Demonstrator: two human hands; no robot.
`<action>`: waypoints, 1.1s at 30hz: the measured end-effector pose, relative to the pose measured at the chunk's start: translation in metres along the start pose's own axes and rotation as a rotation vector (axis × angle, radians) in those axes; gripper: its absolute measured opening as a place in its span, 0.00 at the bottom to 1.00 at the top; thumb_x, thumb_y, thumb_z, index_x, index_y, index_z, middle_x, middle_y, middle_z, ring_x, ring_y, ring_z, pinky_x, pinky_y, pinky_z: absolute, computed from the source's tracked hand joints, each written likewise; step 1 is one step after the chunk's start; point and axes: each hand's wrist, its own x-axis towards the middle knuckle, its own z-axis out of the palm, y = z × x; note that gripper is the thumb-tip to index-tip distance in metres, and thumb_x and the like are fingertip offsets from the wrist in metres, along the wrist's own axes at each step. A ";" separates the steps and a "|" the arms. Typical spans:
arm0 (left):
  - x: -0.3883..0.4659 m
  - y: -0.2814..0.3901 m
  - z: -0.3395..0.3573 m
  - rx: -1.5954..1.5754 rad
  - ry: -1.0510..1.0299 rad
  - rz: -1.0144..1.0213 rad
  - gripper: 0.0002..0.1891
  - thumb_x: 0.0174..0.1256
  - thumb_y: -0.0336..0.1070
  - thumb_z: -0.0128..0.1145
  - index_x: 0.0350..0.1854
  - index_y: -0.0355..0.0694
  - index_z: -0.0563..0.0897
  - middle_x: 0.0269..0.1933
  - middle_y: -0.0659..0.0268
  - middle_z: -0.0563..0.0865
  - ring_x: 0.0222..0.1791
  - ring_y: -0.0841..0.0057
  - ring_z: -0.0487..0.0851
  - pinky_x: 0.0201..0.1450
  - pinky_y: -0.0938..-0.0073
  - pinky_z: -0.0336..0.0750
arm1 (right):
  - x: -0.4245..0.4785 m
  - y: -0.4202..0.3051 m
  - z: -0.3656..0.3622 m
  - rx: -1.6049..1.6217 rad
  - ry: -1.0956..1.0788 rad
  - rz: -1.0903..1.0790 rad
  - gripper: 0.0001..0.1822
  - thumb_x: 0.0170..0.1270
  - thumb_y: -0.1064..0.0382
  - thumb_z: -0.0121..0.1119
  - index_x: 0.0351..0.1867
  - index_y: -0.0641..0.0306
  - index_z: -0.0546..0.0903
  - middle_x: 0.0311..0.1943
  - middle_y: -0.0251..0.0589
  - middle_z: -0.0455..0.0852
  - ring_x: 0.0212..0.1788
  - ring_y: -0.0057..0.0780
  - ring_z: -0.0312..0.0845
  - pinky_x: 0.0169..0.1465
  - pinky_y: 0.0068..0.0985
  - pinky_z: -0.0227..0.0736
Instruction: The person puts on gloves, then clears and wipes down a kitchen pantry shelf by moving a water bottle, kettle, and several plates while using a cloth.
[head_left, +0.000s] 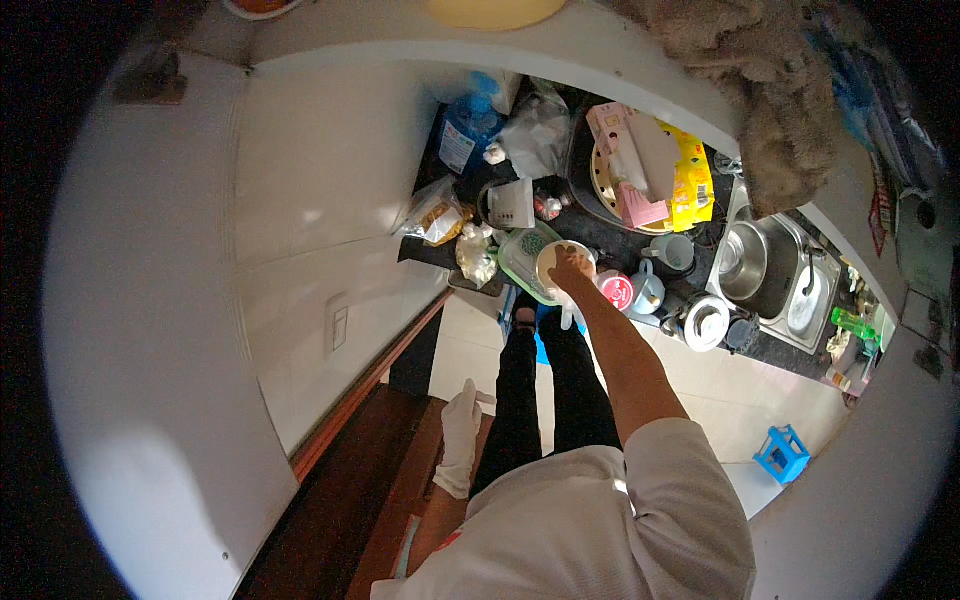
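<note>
My bare right hand (571, 265) is over a pale round bowl (549, 278), its fingers reaching inside; what the fingertips touch is hidden. The bowl rests over one side of a green-rimmed plastic tray (516, 259) at the counter's front edge. Beside the bowl stand a container with a red lid (616, 289) and a light-blue teapot (648, 289). A white glove covers my left hand (462, 424), which hangs low by my left leg, away from the counter, with nothing visible in it.
A blue pump bottle (471, 131), bagged food (437, 217), a round tray with pink boxes (596, 184) and a yellow packet (691, 180) stand behind. Rightward are a metal kettle (703, 322) and a steel sink (780, 319). A blue stool (783, 454) stands on the floor.
</note>
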 end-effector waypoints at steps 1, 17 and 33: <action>0.000 0.002 0.003 -0.022 0.037 0.016 0.22 0.68 0.50 0.44 0.28 0.37 0.82 0.13 0.73 0.67 0.13 0.88 0.58 0.18 0.84 0.54 | -0.003 -0.003 -0.014 0.034 -0.037 -0.013 0.31 0.46 0.48 0.60 0.52 0.58 0.70 0.45 0.49 0.77 0.45 0.45 0.77 0.43 0.39 0.73; -0.048 0.135 0.034 -0.201 -0.554 0.373 0.38 0.64 0.49 0.51 0.70 0.46 0.46 0.71 0.62 0.48 0.70 0.64 0.50 0.66 0.65 0.58 | -0.152 -0.058 -0.291 1.868 0.078 -0.276 0.14 0.60 0.56 0.55 0.38 0.65 0.79 0.35 0.37 0.82 0.34 0.23 0.75 0.38 0.21 0.70; -0.146 0.250 0.071 -0.011 -0.522 0.848 0.30 0.58 0.26 0.57 0.64 0.40 0.64 0.46 0.66 0.79 0.41 0.83 0.76 0.45 0.85 0.70 | -0.228 -0.079 -0.377 2.225 0.112 -0.258 0.14 0.56 0.59 0.52 0.41 0.65 0.76 0.36 0.41 0.80 0.40 0.31 0.75 0.46 0.27 0.71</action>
